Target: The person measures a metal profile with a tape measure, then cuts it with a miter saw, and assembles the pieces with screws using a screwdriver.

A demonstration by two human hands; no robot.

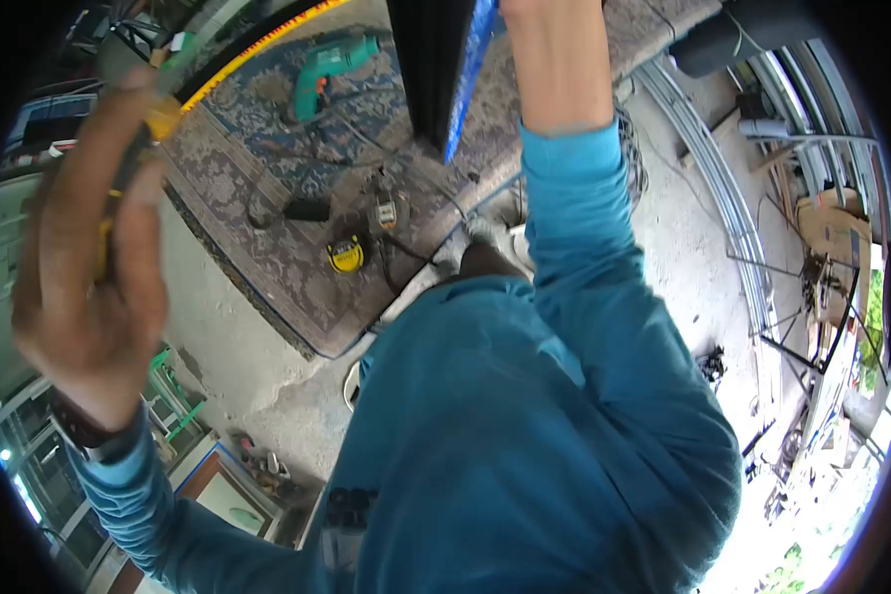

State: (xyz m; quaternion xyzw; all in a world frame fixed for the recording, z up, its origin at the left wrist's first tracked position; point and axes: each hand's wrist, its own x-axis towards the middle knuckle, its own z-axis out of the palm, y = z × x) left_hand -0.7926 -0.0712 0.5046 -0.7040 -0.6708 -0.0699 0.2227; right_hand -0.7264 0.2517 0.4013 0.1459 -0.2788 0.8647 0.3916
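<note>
My left hand (99, 247) is raised at the left, blurred, its fingers closed around a slim yellow-and-black tool (109, 223) whose exact kind I cannot make out. By its fingertips runs a yellow strip (257, 49) with small marks, along a dark curved-looking edge. My right hand (540, 12) is cut off by the top edge, so its fingers are hidden. Beside it a black bar (426, 79) with a blue face (468, 84) stands over the patterned cloth. A green drill (327, 74) and a yellow tape measure (346, 254) lie on that cloth.
The patterned cloth (238, 247) covers a work table before me. A small dark block (308, 209) and cables lie on it. Long metal profiles (708, 168) lie along the floor at right. Framed panels (223, 485) stand at lower left.
</note>
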